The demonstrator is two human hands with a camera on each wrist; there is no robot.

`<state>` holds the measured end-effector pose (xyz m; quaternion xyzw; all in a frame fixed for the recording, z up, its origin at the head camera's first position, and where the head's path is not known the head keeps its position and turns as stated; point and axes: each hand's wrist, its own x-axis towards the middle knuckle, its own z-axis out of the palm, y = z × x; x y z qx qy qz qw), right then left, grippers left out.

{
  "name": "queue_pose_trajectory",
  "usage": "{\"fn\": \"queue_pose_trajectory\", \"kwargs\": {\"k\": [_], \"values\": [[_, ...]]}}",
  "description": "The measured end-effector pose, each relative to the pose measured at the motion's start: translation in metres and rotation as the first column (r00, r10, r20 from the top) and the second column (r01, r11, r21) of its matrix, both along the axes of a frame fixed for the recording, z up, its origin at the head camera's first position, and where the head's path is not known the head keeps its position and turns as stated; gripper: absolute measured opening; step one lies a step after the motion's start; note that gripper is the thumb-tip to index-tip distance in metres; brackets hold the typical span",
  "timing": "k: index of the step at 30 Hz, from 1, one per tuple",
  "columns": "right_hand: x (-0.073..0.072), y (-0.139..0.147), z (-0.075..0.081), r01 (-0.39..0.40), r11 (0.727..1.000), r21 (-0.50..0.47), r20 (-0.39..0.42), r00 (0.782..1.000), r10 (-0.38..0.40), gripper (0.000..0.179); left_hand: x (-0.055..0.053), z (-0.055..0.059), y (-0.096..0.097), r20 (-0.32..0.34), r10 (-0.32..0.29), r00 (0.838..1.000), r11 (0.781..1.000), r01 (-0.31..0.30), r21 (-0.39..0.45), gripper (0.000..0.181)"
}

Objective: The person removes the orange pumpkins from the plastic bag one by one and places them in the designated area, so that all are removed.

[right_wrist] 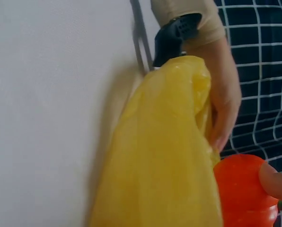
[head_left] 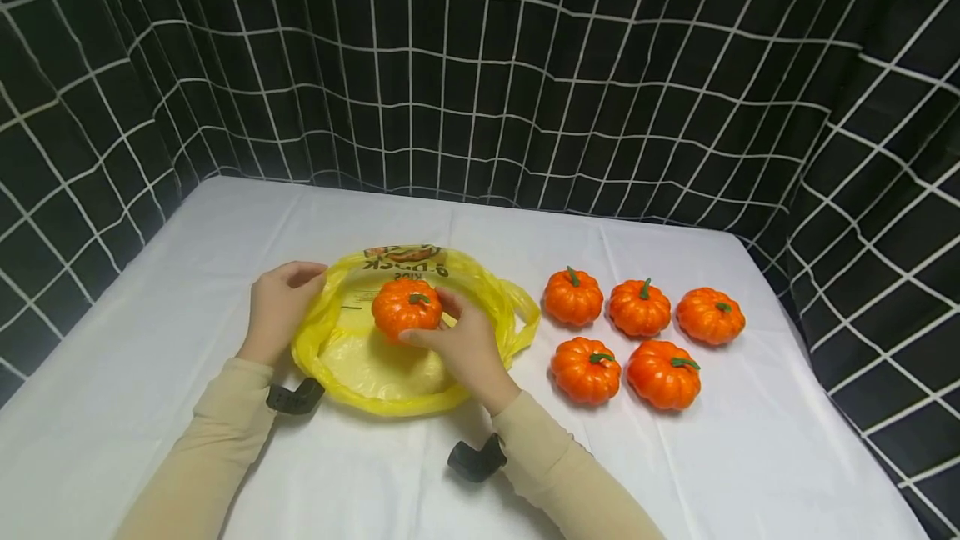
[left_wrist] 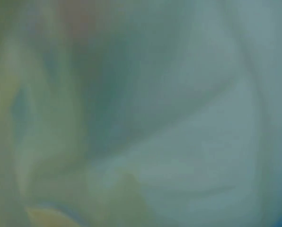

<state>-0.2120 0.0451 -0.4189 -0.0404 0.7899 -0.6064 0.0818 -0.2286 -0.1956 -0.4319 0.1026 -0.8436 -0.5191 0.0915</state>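
Note:
A small orange pumpkin (head_left: 405, 311) with a green stem is gripped by my right hand (head_left: 472, 348), thumb on its near side. Hand and pumpkin are over the wide mouth of a yellow plastic bag (head_left: 390, 407) that has dark print on its far inner side. My left hand (head_left: 277, 311) holds the bag's left rim, its fingertips partly hidden by the plastic. In the right wrist view the bag (right_wrist: 160, 142) stands up from the table, with the pumpkin (right_wrist: 240, 189) beside its rim under my right thumb (right_wrist: 276, 184). The left wrist view is blurred.
Several more orange pumpkins lie right of the bag in two rows, among them a front one (head_left: 586, 371) and a far right one (head_left: 711, 316). A bag handle (head_left: 525, 315) loops out toward them. White cloth (head_left: 360, 482) covers the table; black gridded curtains (head_left: 465, 65) surround it.

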Motion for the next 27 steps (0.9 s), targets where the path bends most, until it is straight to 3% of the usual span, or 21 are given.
{"fn": "queue_pose_trajectory", "kwargs": {"k": [27], "values": [[0.018, 0.079, 0.021, 0.059, 0.998, 0.028, -0.014, 0.998, -0.059, 0.075, -0.001, -0.001, -0.001, 0.015, 0.007, 1.000, 0.999, -0.006, -0.036, 0.038]]}}
